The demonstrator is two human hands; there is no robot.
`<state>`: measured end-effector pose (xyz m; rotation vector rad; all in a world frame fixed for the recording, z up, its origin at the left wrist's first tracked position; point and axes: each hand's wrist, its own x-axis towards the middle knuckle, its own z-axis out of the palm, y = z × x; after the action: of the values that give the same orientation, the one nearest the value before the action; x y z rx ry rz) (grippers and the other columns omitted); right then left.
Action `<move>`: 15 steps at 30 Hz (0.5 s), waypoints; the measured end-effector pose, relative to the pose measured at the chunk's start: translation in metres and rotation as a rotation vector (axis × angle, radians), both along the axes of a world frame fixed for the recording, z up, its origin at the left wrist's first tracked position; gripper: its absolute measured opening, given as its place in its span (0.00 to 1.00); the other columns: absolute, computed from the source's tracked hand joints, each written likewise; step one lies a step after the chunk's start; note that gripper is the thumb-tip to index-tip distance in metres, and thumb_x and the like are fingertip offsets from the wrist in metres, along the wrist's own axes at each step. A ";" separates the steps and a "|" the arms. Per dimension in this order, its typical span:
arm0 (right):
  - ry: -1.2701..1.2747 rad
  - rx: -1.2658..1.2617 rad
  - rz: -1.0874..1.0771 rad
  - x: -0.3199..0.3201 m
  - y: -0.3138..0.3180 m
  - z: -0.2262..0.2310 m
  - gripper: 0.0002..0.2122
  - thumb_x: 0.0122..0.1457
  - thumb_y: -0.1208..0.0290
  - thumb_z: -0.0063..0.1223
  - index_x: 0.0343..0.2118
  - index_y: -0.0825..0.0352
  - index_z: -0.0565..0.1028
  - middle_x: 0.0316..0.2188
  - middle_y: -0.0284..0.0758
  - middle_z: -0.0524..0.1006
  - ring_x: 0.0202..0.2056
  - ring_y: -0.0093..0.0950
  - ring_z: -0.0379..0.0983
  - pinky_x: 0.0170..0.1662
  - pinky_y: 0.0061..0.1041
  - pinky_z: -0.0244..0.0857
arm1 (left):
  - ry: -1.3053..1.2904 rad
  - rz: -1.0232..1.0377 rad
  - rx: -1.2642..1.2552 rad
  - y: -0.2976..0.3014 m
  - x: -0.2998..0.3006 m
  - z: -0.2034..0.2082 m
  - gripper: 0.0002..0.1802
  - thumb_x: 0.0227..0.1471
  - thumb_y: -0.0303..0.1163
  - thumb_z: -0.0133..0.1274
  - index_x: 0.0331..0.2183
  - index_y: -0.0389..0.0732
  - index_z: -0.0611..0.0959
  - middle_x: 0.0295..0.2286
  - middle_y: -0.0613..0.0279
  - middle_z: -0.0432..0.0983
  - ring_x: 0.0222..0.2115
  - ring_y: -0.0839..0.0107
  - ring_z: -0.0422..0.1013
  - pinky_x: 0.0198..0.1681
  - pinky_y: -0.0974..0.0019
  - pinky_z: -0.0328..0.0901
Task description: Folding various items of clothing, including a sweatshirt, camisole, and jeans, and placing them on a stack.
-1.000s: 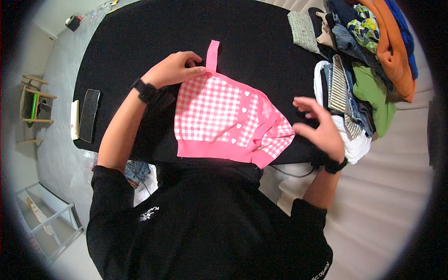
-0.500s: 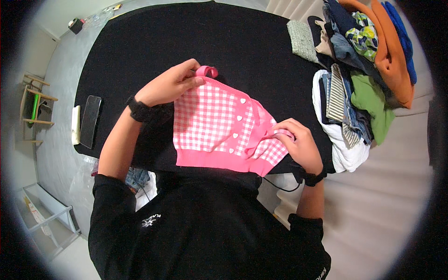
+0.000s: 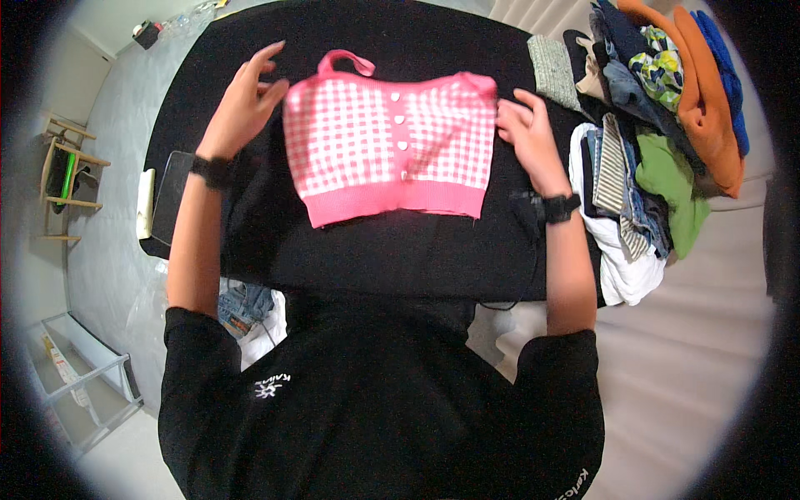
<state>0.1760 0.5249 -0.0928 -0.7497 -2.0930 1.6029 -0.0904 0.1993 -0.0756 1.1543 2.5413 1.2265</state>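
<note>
A pink-and-white checked camisole [image 3: 350, 133] lies flat on the black-covered table [image 3: 375, 258]. White heart-shaped buttons run down its front, and solid pink bands trim the top and hem. One pink strap [image 3: 350, 60] loops up above its upper left corner; at the upper right, the other strap is bunched against the edge. My left hand [image 3: 244, 108] hovers just left of the camisole, fingers apart and holding nothing. Close to its right side edge is my right hand [image 3: 532, 137], fingers loosely spread with the index finger stretched out. Both hands are slightly blurred.
Folded clothes are stacked on the right, among them an orange garment [image 3: 700, 108], a green one [image 3: 671, 187] and a white one [image 3: 629, 271]. A black phone [image 3: 172, 196] and a slim white object [image 3: 146, 204] lie at the table's left edge. Jeans [image 3: 243, 308] show below the table.
The camisole has gone from slanted and partly folded in both hands to spread flat, farther from my body. Both hands have let go and moved outward to its sides.
</note>
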 end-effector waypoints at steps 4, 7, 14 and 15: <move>-0.200 0.298 0.111 0.048 -0.025 -0.009 0.27 0.61 0.67 0.59 0.59 0.69 0.60 0.39 0.44 0.79 0.38 0.29 0.78 0.41 0.27 0.72 | -0.417 0.071 -0.257 -0.045 0.029 -0.010 0.30 0.61 0.42 0.55 0.58 0.39 0.66 0.30 0.62 0.78 0.28 0.76 0.72 0.30 0.68 0.68; -0.333 0.279 0.201 0.069 -0.053 -0.008 0.27 0.59 0.67 0.61 0.58 0.69 0.62 0.27 0.39 0.80 0.29 0.28 0.79 0.35 0.27 0.72 | -0.612 -0.127 -0.268 -0.050 0.079 -0.017 0.33 0.60 0.38 0.56 0.61 0.42 0.62 0.31 0.60 0.79 0.25 0.75 0.73 0.28 0.69 0.68; -0.228 0.039 0.340 0.074 -0.068 0.000 0.20 0.60 0.76 0.57 0.54 0.68 0.67 0.22 0.27 0.71 0.25 0.16 0.67 0.30 0.21 0.63 | -0.648 -0.331 -0.061 -0.037 0.095 -0.009 0.24 0.57 0.25 0.51 0.56 0.39 0.71 0.35 0.61 0.80 0.30 0.77 0.74 0.32 0.72 0.67; -0.231 0.017 0.366 0.081 -0.066 0.004 0.19 0.60 0.77 0.56 0.54 0.68 0.67 0.22 0.25 0.70 0.25 0.15 0.66 0.31 0.20 0.62 | -0.694 -0.346 -0.080 -0.046 0.094 -0.003 0.22 0.57 0.24 0.51 0.54 0.38 0.73 0.35 0.62 0.80 0.31 0.78 0.73 0.32 0.72 0.67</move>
<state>0.2568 0.4585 -0.0892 -0.5942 -2.5247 1.7475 0.0033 0.1532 -0.0790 0.8893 1.7810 1.1577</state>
